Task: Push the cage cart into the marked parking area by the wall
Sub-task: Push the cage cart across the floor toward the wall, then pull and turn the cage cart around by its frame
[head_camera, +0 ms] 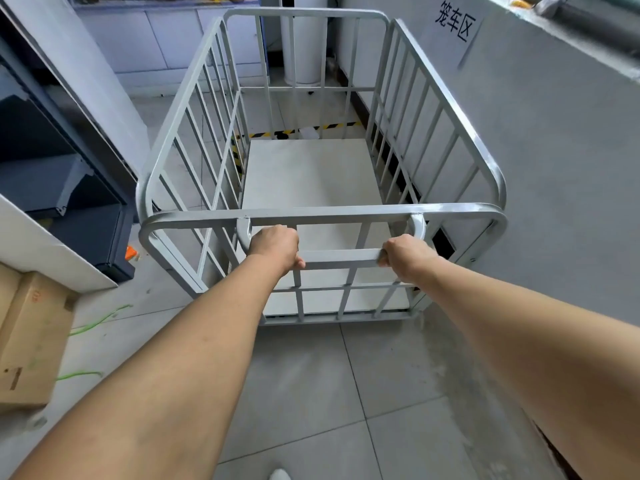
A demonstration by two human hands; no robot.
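A light grey cage cart (pixel 450 109) with barred sides and a pale flat floor stands in front of me, its right side close along the grey wall (pixel 540 140). My left hand (pixel 275 245) is closed around the left end of the cart's handle bar (pixel 341 255). My right hand (pixel 407 256) grips the right end of the same bar. Yellow-and-black floor tape (pixel 332 127) shows through the far bars, just beyond the cart's floor. A paper sign with black characters (pixel 455 24) hangs on the wall above the cart's far right corner.
A dark blue shelf unit (pixel 59 174) and a white panel (pixel 45 251) stand close on the left. Cardboard boxes (pixel 27 337) sit at the lower left with green cable (pixel 100 320) on the floor tiles. A white cylinder (pixel 304 53) and pale cabinets (pixel 156 39) stand beyond the cart.
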